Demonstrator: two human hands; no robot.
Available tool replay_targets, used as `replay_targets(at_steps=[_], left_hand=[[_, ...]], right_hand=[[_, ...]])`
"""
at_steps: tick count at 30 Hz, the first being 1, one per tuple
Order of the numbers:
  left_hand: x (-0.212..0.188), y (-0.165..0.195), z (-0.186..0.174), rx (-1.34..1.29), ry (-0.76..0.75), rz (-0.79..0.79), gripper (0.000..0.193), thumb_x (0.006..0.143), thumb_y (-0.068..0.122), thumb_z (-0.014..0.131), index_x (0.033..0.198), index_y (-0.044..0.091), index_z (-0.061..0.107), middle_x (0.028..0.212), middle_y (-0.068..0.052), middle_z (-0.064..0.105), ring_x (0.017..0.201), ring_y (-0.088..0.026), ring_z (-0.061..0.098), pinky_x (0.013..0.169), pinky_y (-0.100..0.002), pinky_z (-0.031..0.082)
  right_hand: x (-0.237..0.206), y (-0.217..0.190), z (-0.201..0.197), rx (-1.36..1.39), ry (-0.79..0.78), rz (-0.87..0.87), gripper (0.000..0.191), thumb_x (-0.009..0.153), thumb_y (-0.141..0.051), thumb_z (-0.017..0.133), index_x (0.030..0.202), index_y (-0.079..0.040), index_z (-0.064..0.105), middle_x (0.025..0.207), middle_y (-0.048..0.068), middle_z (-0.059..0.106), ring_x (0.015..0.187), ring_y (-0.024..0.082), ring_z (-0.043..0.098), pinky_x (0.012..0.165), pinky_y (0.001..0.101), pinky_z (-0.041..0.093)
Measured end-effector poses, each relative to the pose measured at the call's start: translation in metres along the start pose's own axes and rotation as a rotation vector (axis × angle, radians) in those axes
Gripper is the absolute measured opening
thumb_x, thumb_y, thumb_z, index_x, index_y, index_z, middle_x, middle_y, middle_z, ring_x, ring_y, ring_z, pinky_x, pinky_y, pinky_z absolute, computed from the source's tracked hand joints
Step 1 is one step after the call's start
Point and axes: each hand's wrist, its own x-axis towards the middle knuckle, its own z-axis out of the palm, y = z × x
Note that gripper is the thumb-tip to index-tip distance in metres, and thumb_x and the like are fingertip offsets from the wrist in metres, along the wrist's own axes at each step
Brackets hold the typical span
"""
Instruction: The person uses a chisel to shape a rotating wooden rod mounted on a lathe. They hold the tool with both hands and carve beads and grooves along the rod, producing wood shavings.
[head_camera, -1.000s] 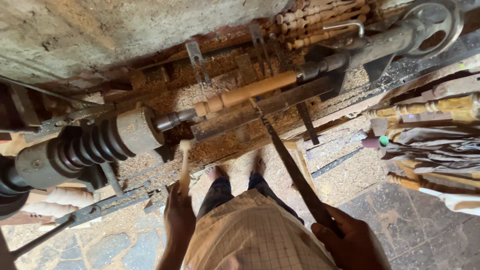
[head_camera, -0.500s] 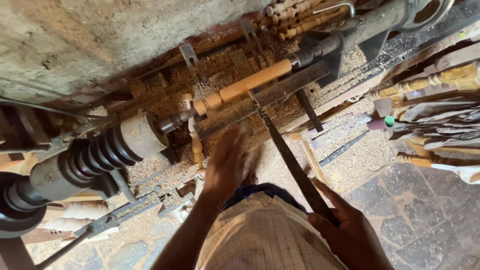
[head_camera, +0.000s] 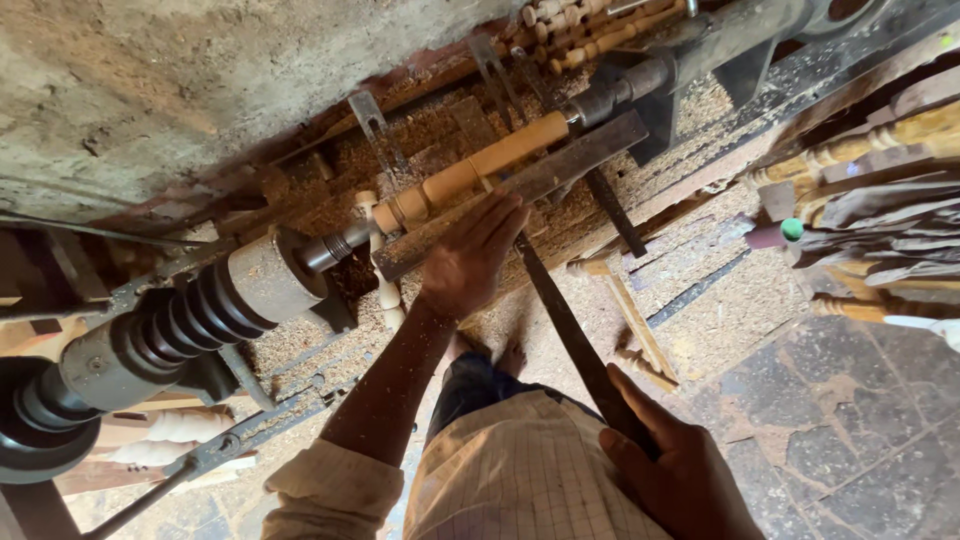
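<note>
Where a second ago the left hand (head_camera: 468, 262) hung low near the person's waist, it has now reached forward and lies, fingers together and extended, on the long turning chisel (head_camera: 570, 335) just short of the metal tool rest (head_camera: 520, 188). Nearest the viewer, the right hand (head_camera: 675, 470) is closed around the chisel's handle end at hip level, as it was in the earlier views. The checked shirt (head_camera: 520, 480) and a rolled cuff fill the lower middle; bare feet show below on the shavings (head_camera: 700, 300).

Farther out, the blade runs up from the right hand, under the left, to meet the pale wooden spindle (head_camera: 480, 165), which is mounted between the grooved pulley headstock (head_camera: 180, 320) at left and the dark tailstock (head_camera: 640, 80) at right. Whether the edge touches the wood cannot be told; the fingers hide it.

The two-handed hold, one hand steadying at the rest and one steering the handle, suggests that cutting is about to begin or is just beginning. A short turned piece (head_camera: 385, 290) stands below the spindle. Finished turned legs (head_camera: 860, 150) lie at far right.
</note>
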Motion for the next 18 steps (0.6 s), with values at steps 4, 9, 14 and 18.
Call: replay_targets(at_steps=[4,9,14,18], left_hand=[[-0.001,-0.003,0.008,-0.005,0.010,-0.014,0.020,0.103,0.002,0.063,0.120,0.005,0.074,0.121,-0.016,0.075,0.120,-0.026,0.074,0.103,-0.036,0.063],[0.002,-0.006,0.017,0.002,0.040,-0.066,0.019,0.104,0.002,0.065,0.119,0.006,0.075,0.120,-0.015,0.076,0.113,-0.026,0.076,0.090,-0.032,0.066],[0.006,0.002,0.014,-0.007,0.059,-0.121,0.014,0.105,0.001,0.066,0.115,0.006,0.076,0.116,-0.016,0.077,0.105,-0.025,0.079,0.078,-0.030,0.068],[0.007,0.005,0.007,0.036,0.110,-0.062,0.017,0.102,0.005,0.069,0.117,0.009,0.076,0.116,-0.012,0.077,0.106,-0.024,0.079,0.082,-0.034,0.069]], right_hand=[[0.005,-0.006,-0.010,-0.126,-0.052,0.054,0.074,0.094,-0.040,0.072,0.162,-0.035,0.046,0.071,0.009,0.074,0.057,0.016,0.059,0.063,0.0347,0.055],[0.010,-0.017,-0.040,-0.140,-0.016,-0.120,0.071,0.087,-0.039,0.073,0.154,-0.031,0.049,0.073,0.002,0.073,0.053,0.012,0.061,0.059,0.0327,0.054],[0.007,-0.024,-0.063,-0.216,-0.125,0.093,0.071,0.096,-0.042,0.071,0.160,-0.041,0.043,0.061,0.011,0.061,0.053,0.019,0.055,0.061,0.0392,0.052],[0.009,-0.021,-0.065,-0.240,-0.095,-0.083,0.072,0.093,-0.037,0.071,0.160,-0.033,0.046,0.082,0.008,0.074,0.062,0.017,0.064,0.069,0.0394,0.058]])
